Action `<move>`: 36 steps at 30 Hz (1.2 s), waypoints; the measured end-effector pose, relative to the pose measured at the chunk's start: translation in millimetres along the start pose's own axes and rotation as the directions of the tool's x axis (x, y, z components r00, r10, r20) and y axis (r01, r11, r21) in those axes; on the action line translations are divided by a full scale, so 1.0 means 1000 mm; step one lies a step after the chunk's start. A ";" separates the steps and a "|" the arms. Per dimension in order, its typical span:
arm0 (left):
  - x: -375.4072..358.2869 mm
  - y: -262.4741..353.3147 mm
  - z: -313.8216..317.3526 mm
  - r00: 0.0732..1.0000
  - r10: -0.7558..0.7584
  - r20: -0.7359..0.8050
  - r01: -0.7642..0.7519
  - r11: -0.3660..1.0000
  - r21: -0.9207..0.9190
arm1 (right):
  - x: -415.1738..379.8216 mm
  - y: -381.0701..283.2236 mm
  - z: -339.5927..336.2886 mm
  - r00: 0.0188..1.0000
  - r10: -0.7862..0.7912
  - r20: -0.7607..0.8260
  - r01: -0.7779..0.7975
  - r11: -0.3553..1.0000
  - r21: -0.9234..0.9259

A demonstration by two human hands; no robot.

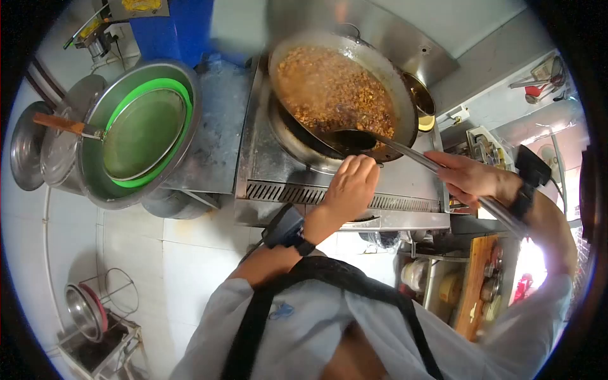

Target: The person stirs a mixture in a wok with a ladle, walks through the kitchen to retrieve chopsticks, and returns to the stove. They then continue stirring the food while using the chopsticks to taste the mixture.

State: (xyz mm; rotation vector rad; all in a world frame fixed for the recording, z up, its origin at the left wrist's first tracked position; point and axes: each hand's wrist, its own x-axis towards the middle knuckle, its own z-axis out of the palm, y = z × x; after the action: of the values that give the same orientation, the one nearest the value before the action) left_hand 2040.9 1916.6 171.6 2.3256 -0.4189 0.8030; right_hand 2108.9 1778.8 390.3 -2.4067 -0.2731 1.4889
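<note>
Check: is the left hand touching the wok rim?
Touching. The head view shows the left hand with its fingers curled over the near rim of the wok, no gap visible. The right hand grips the ladle handle.

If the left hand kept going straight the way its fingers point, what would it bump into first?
Most likely the near rim of the large round steel wok full of brown chopped food; the left hand sits just below it, though depth is hard to judge.

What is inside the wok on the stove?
The wok holds brown, chunky food in liquid, with the ladle bowl dipped in at its near edge. The wok's bottom is covered.
</note>
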 end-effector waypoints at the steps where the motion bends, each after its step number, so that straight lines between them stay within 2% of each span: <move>1: -0.001 -0.006 0.005 1.000 0.001 -0.011 -0.001 1.000 -0.005 | 0.011 -0.004 0.004 1.000 0.005 -0.007 -0.005 1.000 -0.007; 3: -0.005 -0.023 0.020 0.991 -0.130 -0.015 0.131 0.987 0.097 | 0.036 -0.015 0.012 0.997 0.037 -0.064 -0.036 0.999 0.013; 5: -0.007 -0.028 0.022 0.991 -0.134 -0.012 0.135 0.986 0.098 | 0.061 -0.027 0.022 0.996 0.042 -0.083 -0.040 0.999 0.018; 7: -0.008 -0.030 0.019 0.998 -0.057 -0.025 0.059 0.997 0.057 | 0.085 -0.039 0.033 0.994 0.049 -0.094 -0.045 0.998 0.039; 10: -0.008 -0.033 0.020 0.999 -0.042 0.006 0.041 0.997 0.067 | 0.120 -0.054 0.036 0.981 0.042 -0.187 -0.022 0.994 0.107; 12: -0.009 -0.033 0.019 0.999 -0.033 0.018 0.032 0.999 0.040 | 0.149 -0.057 0.034 0.965 -0.074 -0.253 0.122 0.976 0.181; 13: -0.009 -0.034 0.022 0.999 -0.031 0.020 0.030 0.999 0.042 | 0.164 -0.059 0.033 0.964 -0.075 -0.254 0.125 0.975 0.184; 15: -0.008 -0.035 0.028 0.998 -0.051 -0.029 0.053 0.996 0.072 | 0.195 -0.063 0.031 0.915 -0.100 -0.390 0.165 0.977 0.138; 17: -0.009 -0.036 0.021 0.998 -0.022 -0.060 0.029 0.993 0.117 | 0.222 -0.062 0.029 0.904 -0.119 -0.411 0.172 0.980 0.095; 19: -0.008 -0.037 0.020 0.999 -0.043 0.028 0.042 0.999 0.033 | 0.243 -0.063 0.025 0.890 -0.140 -0.435 0.179 0.982 0.051; 20: -0.010 -0.038 0.027 0.999 -0.042 0.030 0.041 0.999 0.032 | 0.251 -0.064 0.021 0.888 -0.118 -0.445 0.195 0.972 0.130; 22: -0.015 -0.042 0.045 0.988 -0.144 0.046 0.151 0.911 -0.384 | 0.271 -0.066 0.013 0.884 -0.080 -0.461 0.231 0.932 0.280; 23: -0.016 -0.046 0.048 0.989 -0.145 0.039 0.149 0.915 -0.375 | 0.293 -0.059 0.002 0.882 -0.092 -0.462 0.240 0.932 0.273; 24: -0.017 -0.048 0.048 0.999 -0.038 0.011 0.039 0.994 -0.102 | 0.323 -0.040 -0.013 0.887 -0.093 -0.453 0.203 0.958 0.201; 25: -0.010 -0.044 0.027 0.997 0.071 0.017 -0.073 0.981 0.178 | 0.322 -0.044 -0.013 0.891 -0.089 -0.444 0.162 0.978 0.129; 26: -0.008 -0.036 0.004 0.988 -0.028 0.154 0.019 0.998 0.062 | 0.315 -0.040 -0.013 0.891 -0.093 -0.443 0.164 0.978 0.125; 27: -0.007 -0.036 0.006 0.989 -0.029 0.147 0.019 0.998 0.067 | 0.269 -0.057 -0.001 0.871 -0.097 -0.481 0.189 0.971 0.146; 29: -0.008 -0.037 0.014 0.998 -0.036 0.052 0.031 0.994 0.104 | 0.224 -0.071 0.010 0.849 -0.103 -0.519 0.217 0.962 0.163; 30: -0.008 -0.035 0.012 0.998 -0.035 0.051 0.029 0.994 0.106 | 0.214 -0.069 0.010 0.879 -0.113 -0.463 0.179 0.979 0.102; 31: -0.007 -0.032 0.011 0.999 -0.022 -0.028 0.025 0.992 0.120 | 0.208 -0.064 0.009 0.906 -0.116 -0.406 0.145 0.989 0.042; 32: -0.009 -0.028 0.010 0.995 -0.005 -0.100 0.019 0.991 0.133 | 0.212 -0.050 0.002 0.932 -0.221 -0.287 0.212 0.975 -0.060; 33: -0.009 -0.023 0.009 0.996 0.001 -0.088 0.011 0.991 0.137 | 0.203 -0.046 0.005 0.931 -0.223 -0.288 0.218 0.975 -0.047; 36: -0.005 -0.005 0.009 0.988 0.032 -0.148 -0.034 0.999 -0.004 | 0.168 -0.031 0.017 0.948 -0.220 -0.228 0.212 0.975 -0.058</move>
State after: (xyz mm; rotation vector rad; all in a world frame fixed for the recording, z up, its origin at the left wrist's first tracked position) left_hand 2043.5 1914.8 160.6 2.2399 -0.3953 0.9812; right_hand 2168.4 1862.8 253.4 -2.4562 -0.4930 1.1033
